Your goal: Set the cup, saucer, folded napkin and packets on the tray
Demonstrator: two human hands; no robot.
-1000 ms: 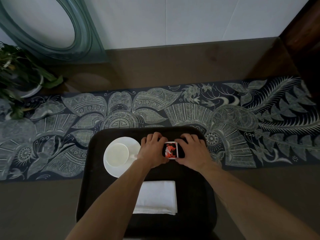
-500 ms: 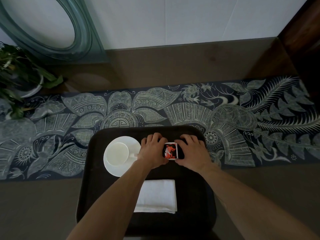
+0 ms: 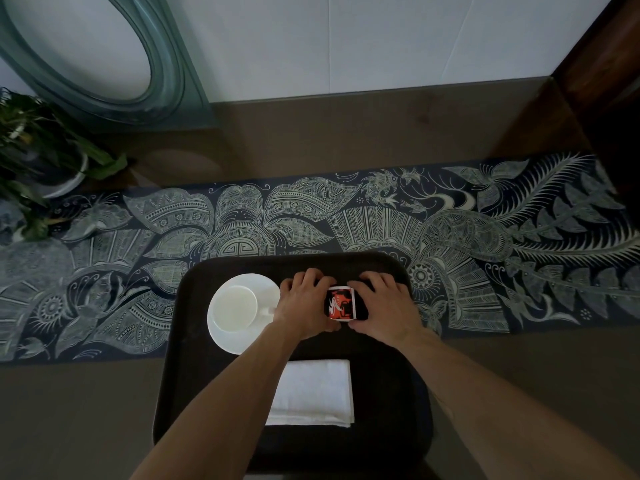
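A dark tray (image 3: pixel 194 386) lies before me on the table. At its far left a white cup (image 3: pixel 233 308) stands on a white saucer (image 3: pixel 239 341). A folded white napkin (image 3: pixel 313 391) lies near the tray's front middle. At the far middle of the tray sits a red, black and white packet (image 3: pixel 341 303). My left hand (image 3: pixel 304 304) and my right hand (image 3: pixel 382 304) flank it, with curled fingers and thumbs pinching its left and right sides. How many packets lie under my hands is hidden.
A patterned dark blue runner (image 3: pixel 485 244) crosses the brown table under the tray's far end. A potted plant (image 3: pixel 38 157) stands far left, an oval teal frame (image 3: pixel 166 81) leans on the white wall, and dark wood (image 3: pixel 609 77) rises at right.
None of the objects has moved. Both hands stay on the packet in the same spot; only the view shifts slightly.
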